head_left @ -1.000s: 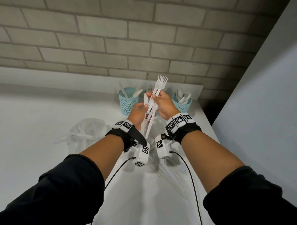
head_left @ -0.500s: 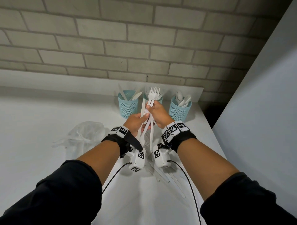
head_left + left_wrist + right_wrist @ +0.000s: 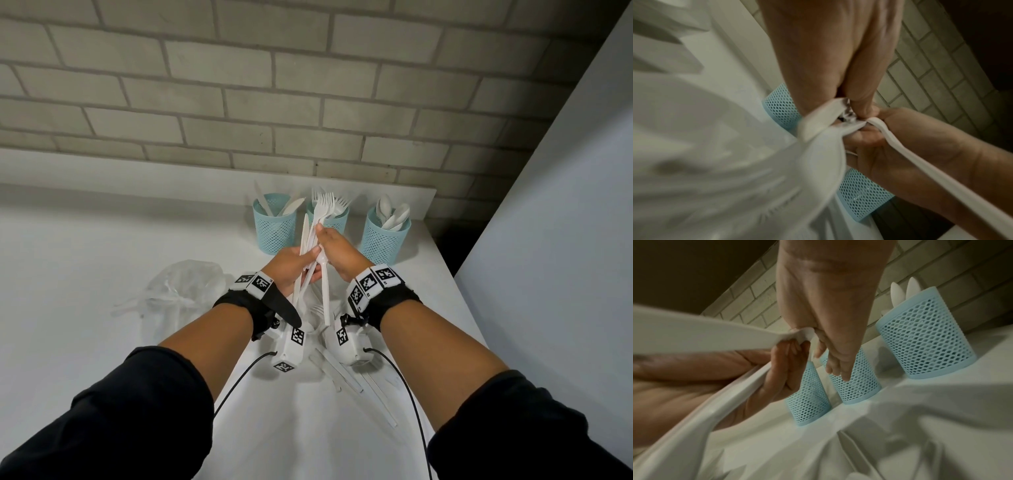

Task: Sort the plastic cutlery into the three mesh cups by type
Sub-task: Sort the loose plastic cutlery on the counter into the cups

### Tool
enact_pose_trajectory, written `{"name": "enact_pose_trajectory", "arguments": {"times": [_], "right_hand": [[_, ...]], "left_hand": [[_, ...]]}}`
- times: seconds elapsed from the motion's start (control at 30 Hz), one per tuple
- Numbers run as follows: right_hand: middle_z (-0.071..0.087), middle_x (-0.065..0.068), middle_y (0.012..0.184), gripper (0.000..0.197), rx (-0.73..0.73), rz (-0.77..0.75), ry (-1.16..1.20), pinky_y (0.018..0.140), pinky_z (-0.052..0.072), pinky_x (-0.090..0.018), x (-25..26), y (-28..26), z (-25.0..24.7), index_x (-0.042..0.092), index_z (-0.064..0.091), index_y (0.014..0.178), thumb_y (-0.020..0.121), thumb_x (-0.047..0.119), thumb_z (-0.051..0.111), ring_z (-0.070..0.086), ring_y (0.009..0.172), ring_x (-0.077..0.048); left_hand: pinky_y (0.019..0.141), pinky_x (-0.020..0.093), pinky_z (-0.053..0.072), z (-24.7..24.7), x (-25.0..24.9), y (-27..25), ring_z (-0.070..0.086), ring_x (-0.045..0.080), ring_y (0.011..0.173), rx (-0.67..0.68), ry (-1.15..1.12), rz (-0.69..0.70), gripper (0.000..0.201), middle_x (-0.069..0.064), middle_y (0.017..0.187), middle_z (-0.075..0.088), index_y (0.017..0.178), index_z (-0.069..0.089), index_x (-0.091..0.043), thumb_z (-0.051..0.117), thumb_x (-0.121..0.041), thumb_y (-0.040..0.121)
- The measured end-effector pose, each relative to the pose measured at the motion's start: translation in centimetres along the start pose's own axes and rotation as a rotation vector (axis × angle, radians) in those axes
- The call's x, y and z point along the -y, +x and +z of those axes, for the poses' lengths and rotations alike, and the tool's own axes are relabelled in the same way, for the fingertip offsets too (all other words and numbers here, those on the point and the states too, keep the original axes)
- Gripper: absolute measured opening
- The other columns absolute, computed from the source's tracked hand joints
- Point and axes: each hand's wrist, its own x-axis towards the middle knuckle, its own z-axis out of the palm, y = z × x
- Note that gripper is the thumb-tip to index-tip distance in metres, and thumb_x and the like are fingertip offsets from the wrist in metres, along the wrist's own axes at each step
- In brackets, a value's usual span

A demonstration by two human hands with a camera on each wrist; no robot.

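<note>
Brick wall (image 3: 239,85) in pale grey, filling the far side; plain light panel (image 3: 565,205) at right. White countertop (image 3: 85,257) beneath, running back to the wall.

Crumpled clear plastic bag (image 3: 181,287), one, lying on the counter left of the hands.

Mesh cups, three, pale blue, standing upright in a row near the wall: left cup (image 3: 274,224) holding knives, two visible; middle cup (image 3: 334,219) holding forks, count not readable, partly hidden behind the raised bundle; right cup (image 3: 385,236) holding spoons, about four.

Hands, two, raised together just in front of the middle cup. Left hand (image 3: 291,263) curled round the handles of a bundle of cutlery (image 3: 313,240), held upright and tilted slightly, tines at the top overlapping the middle cup in the head view. Right hand (image 3: 337,251) pinching one white utensil (image 3: 323,291) from that bundle between thumb and fingers, handle hanging down toward the counter; type not readable, its head hidden. Remaining right fingers (image 3: 838,369) extended downward in the right wrist view.

Loose cutlery (image 3: 346,373), several pieces, scattered on the counter beneath the wrists; exact number not countable, partly covered by the wrist cameras.
</note>
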Motion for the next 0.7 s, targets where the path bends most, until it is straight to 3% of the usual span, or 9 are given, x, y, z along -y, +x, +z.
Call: {"name": "enact_pose_trajectory", "arguments": {"times": [0.1, 0.17, 0.33, 0.43, 0.57, 0.7], "right_hand": [[0.068, -0.016, 0.094, 0.047, 0.091, 0.102, 0.099, 0.098, 0.047, -0.042, -0.6, 0.2, -0.6, 0.01, 0.063, 0.098, 0.096, 0.05, 0.039, 0.063, 0.085, -0.023], [0.07, -0.011, 0.084, 0.045, 0.126, 0.139, 0.185, 0.092, 0.052, -0.038, -0.7, 0.2, -1.1, 0.011, 0.065, 0.094, 0.095, 0.049, 0.041, 0.067, 0.076, -0.021], [0.069, -0.006, 0.084, 0.038, 0.068, 0.062, 0.101, 0.083, 0.055, -0.034, 0.6, 0.4, -2.6, 0.013, 0.062, 0.104, 0.097, 0.044, 0.041, 0.067, 0.073, -0.017], [0.066, -0.004, 0.084, 0.036, -0.066, -0.002, 0.116, 0.085, 0.053, -0.039, 1.6, 0.8, -4.1, 0.019, 0.062, 0.091, 0.098, 0.044, 0.038, 0.063, 0.078, -0.019], [0.065, -0.001, 0.081, 0.03, -0.311, -0.061, 0.295, 0.067, 0.048, -0.027, 2.4, 1.7, -6.4, 0.02, 0.06, 0.089, 0.1, 0.037, 0.038, 0.058, 0.07, -0.013], [0.062, -0.006, 0.078, 0.028, -0.323, -0.067, 0.469, 0.057, 0.048, -0.023, 2.9, 1.8, -7.7, 0.014, 0.056, 0.091, 0.101, 0.032, 0.037, 0.057, 0.063, -0.013]], "left_hand": [[0.072, 0.027, 0.058, 0.1, -0.1, 0.5, 0.064, 0.02, 0.073, -0.071, -0.012, 0.054, 0.015, 0.013, 0.081, 0.064, 0.087, 0.063, -0.006, 0.055, -0.016, 0.094], [0.081, 0.036, 0.057, 0.2, -0.3, 0.9, 0.066, 0.026, 0.077, -0.119, 0.012, 0.082, 0.013, 0.012, 0.078, 0.069, 0.086, 0.067, -0.008, 0.06, -0.018, 0.091], [0.057, 0.02, 0.055, 1.2, -0.5, 1.1, 0.066, 0.013, 0.054, -0.139, -0.097, 0.087, 0.016, 0.006, 0.06, 0.069, 0.082, 0.066, -0.001, 0.06, -0.013, 0.091], [0.061, 0.017, 0.057, 1.7, -0.7, 1.3, 0.067, 0.009, 0.056, -0.081, -0.232, 0.05, 0.011, 0.007, 0.069, 0.067, 0.094, 0.063, 0.001, 0.055, -0.008, 0.092], [0.063, 0.015, 0.056, 1.6, -1.3, 1.6, 0.067, 0.007, 0.063, -0.003, -0.285, -0.002, 0.013, 0.003, 0.074, 0.068, 0.101, 0.061, -0.002, 0.052, -0.009, 0.095], [0.063, 0.016, 0.055, 1.4, -2.1, 1.9, 0.067, 0.005, 0.066, 0.047, -0.304, -0.019, 0.014, -0.003, 0.07, 0.07, 0.105, 0.058, -0.003, 0.048, -0.008, 0.096]]}}
